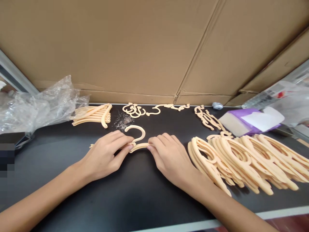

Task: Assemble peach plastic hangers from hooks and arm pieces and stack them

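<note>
Over the middle of the black table, a cream-coloured plastic hanger [140, 147] with a curved hook [140, 130] is between my hands. My left hand [108, 153] pinches it near the base of the hook, thumb and fingers pressed together. On its right arm, my right hand [167, 154] is closed, with the thumb below and fingers above. A small end of a cream piece [91, 146] shows left of my left hand. My fingers hide part of the hanger, including the joint under the hook.
Stacked hangers [241, 161] lie at the right. Hanger arms [93, 116] are piled back left, with loose hooks [134, 110] and small parts [207, 117] along the back. Crumpled clear plastic [41, 108] stands left, a purple tissue pack [248, 120] right. A cardboard wall [120, 48] closes the back.
</note>
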`<state>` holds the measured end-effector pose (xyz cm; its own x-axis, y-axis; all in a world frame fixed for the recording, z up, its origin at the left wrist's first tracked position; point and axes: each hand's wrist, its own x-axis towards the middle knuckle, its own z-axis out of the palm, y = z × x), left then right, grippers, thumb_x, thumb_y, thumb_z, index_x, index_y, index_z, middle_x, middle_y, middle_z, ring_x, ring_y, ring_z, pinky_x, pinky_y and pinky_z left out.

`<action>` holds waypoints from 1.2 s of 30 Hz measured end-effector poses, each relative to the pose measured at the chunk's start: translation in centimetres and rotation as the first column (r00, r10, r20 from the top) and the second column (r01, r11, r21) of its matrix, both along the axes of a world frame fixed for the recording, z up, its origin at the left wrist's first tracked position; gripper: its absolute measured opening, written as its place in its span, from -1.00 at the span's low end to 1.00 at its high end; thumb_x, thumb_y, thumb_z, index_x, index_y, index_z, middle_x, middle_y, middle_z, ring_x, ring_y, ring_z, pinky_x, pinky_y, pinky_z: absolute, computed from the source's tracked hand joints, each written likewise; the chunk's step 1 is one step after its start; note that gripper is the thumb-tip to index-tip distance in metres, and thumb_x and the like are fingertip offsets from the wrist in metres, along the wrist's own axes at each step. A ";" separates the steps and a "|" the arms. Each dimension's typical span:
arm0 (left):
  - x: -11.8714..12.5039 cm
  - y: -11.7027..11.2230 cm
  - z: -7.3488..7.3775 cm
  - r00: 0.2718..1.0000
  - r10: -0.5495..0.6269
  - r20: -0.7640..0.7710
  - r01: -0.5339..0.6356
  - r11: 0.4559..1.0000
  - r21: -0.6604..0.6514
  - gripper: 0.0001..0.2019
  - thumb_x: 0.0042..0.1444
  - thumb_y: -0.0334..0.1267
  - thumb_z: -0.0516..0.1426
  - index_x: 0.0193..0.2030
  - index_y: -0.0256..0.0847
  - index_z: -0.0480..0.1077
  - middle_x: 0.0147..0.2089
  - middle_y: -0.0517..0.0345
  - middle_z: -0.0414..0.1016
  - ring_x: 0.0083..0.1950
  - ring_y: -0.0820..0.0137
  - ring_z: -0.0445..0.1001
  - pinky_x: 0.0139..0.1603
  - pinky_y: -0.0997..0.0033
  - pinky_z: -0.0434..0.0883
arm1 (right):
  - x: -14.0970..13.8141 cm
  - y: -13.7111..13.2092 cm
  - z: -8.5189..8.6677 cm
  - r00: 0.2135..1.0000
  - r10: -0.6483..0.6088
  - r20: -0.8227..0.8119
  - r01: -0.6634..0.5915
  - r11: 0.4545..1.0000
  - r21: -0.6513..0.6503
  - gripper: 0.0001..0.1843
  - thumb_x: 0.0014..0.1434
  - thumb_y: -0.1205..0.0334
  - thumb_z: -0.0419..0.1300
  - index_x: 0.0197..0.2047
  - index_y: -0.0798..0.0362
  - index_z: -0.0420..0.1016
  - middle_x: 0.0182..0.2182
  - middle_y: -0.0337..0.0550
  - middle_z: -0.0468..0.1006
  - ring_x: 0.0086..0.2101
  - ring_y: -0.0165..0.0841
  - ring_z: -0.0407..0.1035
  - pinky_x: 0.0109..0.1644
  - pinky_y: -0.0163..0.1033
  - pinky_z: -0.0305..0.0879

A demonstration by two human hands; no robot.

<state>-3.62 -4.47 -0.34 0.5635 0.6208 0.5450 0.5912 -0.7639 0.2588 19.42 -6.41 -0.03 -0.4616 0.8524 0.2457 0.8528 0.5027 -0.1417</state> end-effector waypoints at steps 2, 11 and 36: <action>0.1 -0.1 0.1 1.000 0.014 0.008 -0.014 1.000 -0.023 -0.82 0.39 -0.32 0.07 -0.07 -0.24 0.51 -0.23 0.08 0.59 -0.24 0.39 0.53 -0.19 0.43 0.47 | 0.0 0.0 0.0 0.999 -0.018 -0.030 0.018 0.999 -0.032 -0.69 0.47 0.28 -0.04 -0.14 0.07 0.52 -0.26 -0.08 0.60 -0.24 -0.20 0.45 -0.15 -0.10 0.18; 0.0 0.0 0.2 0.997 -0.038 -0.060 0.037 0.999 -0.014 -0.82 0.40 -0.35 0.05 -0.03 -0.26 0.48 -0.23 0.08 0.57 -0.26 0.38 0.52 -0.22 0.41 0.44 | 0.2 -0.2 0.4 0.988 -0.097 -0.120 0.079 0.987 -0.142 -0.73 0.42 0.29 0.02 -0.19 0.01 0.55 -0.33 -0.11 0.64 -0.35 -0.26 0.52 -0.30 -0.21 0.15; 0.5 -0.7 -0.6 0.997 -0.058 0.044 0.061 0.995 -0.074 -0.89 0.37 -0.46 0.08 -0.05 -0.24 0.38 -0.25 0.19 0.49 -0.29 0.50 0.46 -0.25 0.54 0.37 | -0.1 0.3 1.2 0.262 -0.625 -0.736 -0.419 0.613 -0.670 -0.74 0.05 0.13 0.42 -0.25 0.13 0.65 -0.37 -0.12 0.63 -0.46 -0.40 0.50 -0.55 -0.38 0.46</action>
<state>-3.13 -5.17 -0.90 0.5784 0.6270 0.5218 0.5324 -0.7749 0.3408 19.29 -6.13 1.22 -0.2647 0.9297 -0.2563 -0.1104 -0.2932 -0.9497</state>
